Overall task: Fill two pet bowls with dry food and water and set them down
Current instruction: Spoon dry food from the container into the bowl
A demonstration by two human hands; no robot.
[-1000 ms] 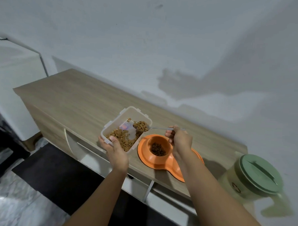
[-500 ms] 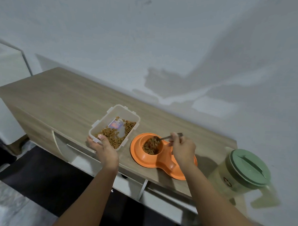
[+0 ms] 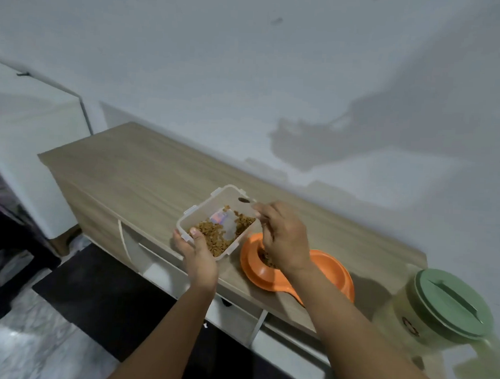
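An orange double pet bowl (image 3: 329, 271) lies on the wooden cabinet top (image 3: 146, 167). Its left cup holds brown kibble, mostly hidden behind my right hand (image 3: 283, 242). That hand grips a metal spoon (image 3: 246, 200), whose tip reaches over the far rim of a clear plastic food container (image 3: 219, 216) with kibble in it. My left hand (image 3: 197, 255) holds the container's near corner, thumb on the rim. The bowl's right cup looks dry as far as I can see.
A pale jug with a green lid (image 3: 450, 307) stands at the cabinet's right end. A white wall runs behind. A white appliance (image 3: 30, 139) stands to the left. Below are open cabinet shelves, a dark mat (image 3: 101, 294) and marble floor.
My right hand has carried the spoon from over the orange bowl's left cup back to the food container. My left hand has stayed on the container's corner.
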